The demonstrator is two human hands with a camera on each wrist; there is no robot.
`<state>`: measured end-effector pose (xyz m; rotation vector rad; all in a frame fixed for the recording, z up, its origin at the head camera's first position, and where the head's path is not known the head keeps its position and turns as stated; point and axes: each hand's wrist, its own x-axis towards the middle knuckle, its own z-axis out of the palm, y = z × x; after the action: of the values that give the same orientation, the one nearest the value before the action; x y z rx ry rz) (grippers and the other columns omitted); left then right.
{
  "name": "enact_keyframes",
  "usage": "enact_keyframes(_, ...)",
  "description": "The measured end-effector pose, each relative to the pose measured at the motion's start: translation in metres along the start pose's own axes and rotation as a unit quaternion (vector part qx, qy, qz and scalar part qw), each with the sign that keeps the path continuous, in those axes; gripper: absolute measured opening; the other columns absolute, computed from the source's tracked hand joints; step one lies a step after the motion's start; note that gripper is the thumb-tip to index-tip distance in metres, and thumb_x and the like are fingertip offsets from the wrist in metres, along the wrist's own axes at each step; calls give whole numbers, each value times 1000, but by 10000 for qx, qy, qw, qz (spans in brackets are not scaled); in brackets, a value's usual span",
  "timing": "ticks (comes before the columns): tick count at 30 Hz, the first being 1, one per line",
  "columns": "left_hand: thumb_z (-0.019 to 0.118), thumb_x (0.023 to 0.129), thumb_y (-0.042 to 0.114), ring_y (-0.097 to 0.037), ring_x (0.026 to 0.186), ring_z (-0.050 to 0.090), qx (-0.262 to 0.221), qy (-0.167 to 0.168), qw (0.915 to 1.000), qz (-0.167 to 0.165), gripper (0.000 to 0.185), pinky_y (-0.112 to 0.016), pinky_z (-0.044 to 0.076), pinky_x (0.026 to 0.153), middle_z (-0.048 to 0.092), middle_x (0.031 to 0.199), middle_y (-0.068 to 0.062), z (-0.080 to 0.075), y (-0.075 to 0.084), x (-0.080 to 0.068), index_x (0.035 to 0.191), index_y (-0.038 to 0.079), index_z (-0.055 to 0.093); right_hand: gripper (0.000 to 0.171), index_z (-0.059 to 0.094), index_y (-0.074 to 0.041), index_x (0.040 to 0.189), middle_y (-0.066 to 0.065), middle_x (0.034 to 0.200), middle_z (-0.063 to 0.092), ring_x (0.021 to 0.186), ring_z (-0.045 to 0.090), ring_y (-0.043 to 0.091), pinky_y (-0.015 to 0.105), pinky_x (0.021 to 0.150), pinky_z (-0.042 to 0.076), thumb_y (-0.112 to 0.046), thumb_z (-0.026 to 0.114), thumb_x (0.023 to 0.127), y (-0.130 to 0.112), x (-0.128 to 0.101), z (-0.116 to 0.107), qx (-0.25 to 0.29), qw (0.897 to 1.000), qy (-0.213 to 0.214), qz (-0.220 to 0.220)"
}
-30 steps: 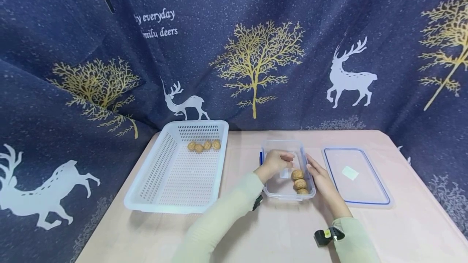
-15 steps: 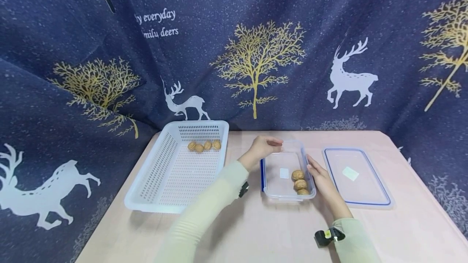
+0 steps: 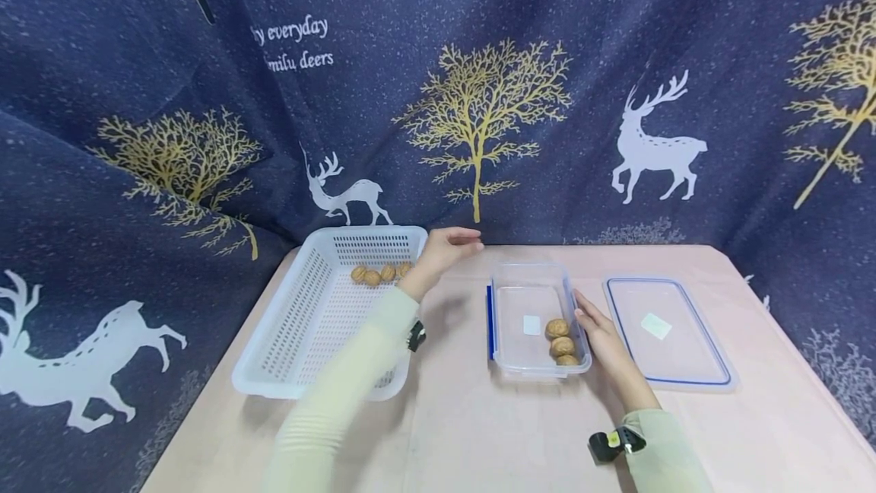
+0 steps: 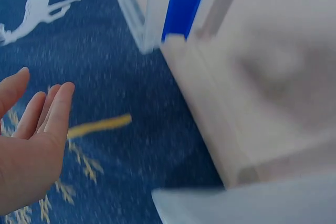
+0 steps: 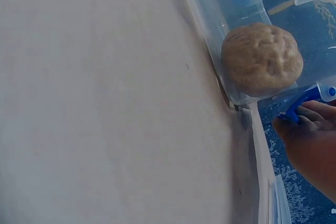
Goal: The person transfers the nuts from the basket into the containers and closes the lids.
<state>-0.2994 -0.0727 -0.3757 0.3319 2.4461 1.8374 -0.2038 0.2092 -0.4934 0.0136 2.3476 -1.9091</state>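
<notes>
My left hand (image 3: 448, 249) is in the air beside the back right corner of a white slotted plastic basket (image 3: 249, 371). Its fingers stretch out loosely with nothing between them, as the left wrist view also shows of the hand (image 4: 39, 140). My right hand (image 3: 602, 333) rests against the right side of a clear food storage box (image 3: 530, 368). In the right wrist view its fingertips meet the blue-edged latch (image 5: 302, 103). Several walnuts (image 3: 562, 346) line the box's right side, one walnut (image 5: 262, 59) showing large up close. Other walnuts (image 3: 372, 278) lie at the basket's back.
A clear lid (image 3: 674, 310) with a blue seal and a pale label lies flat right of the box. Pink cloth covers the table (image 3: 493, 440). Behind it hangs a dark blue curtain (image 3: 424, 135) with deer and trees.
My left hand has come out of the box, moving left and back over the table toward the basket. The right hand stays at the box's side. The walnuts have not moved.
</notes>
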Motion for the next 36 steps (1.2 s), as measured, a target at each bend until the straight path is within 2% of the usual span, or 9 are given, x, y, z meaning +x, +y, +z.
enact_keyframes(4, 73, 86, 11, -25, 107, 63, -69, 192, 9997, -145, 35, -30, 53, 90, 68, 114, -14, -24, -3, 1, 119, 1, 66, 52, 13, -10, 154, 15, 160, 4, 145, -1, 38, 55, 117, 1, -21, 31, 106, 0, 1, 0, 34, 10000, -8, 24)
enact_keyframes(10, 71, 88, 14, -24, 107, 64, -24, 537, 9985, -61, 36, -30, 52, 93, 68, 116, -14, -55, -14, 5, 121, 2, 64, 52, 14, -9, 154, 14, 160, 5, 146, -1, 36, 53, 117, 1, -21, 32, 106, -1, 1, 0, 136, 9999, 12, -32)
enact_keyframes(18, 67, 91, 12, -27, 112, 60, 22, 1007, 9949, -3, 35, -36, 47, 100, 65, 121, -17, -92, -35, 3, 125, 3, 62, 53, 15, -7, 153, 16, 159, 6, 145, -1, 37, 54, 117, 2, -21, 33, 106, -1, 1, -1, 170, 9998, 40, -112)
enact_keyframes(22, 67, 91, 14, -26, 115, 59, 44, 1297, 9914, -152, 36, -35, 43, 103, 64, 123, -16, -108, -51, 1, 126, 5, 62, 53, 15, -7, 153, 16, 159, 5, 145, -1, 37, 53, 117, 1, -22, 33, 106, -1, 1, -1, 178, 9998, 18, -119)
enact_keyframes(30, 67, 92, 19, -23, 121, 55, 14, 1656, 9845, -580, 41, -33, 41, 106, 60, 130, -12, -137, -83, -5, 130, 6, 60, 53, 14, -8, 153, 15, 160, 5, 145, -1, 37, 54, 117, 1, -22, 32, 106, 0, 0, 0, 116, 9999, -33, -117)
enact_keyframes(36, 67, 92, 14, -26, 121, 55, -170, 1941, 9779, -759, 41, -32, 44, 103, 59, 130, -17, -151, -99, -4, 130, 3, 58, 53, 14, -7, 153, 16, 159, 5, 145, -1, 38, 54, 117, 2, -21, 32, 106, 0, 0, 0, 147, 9998, -15, -129)
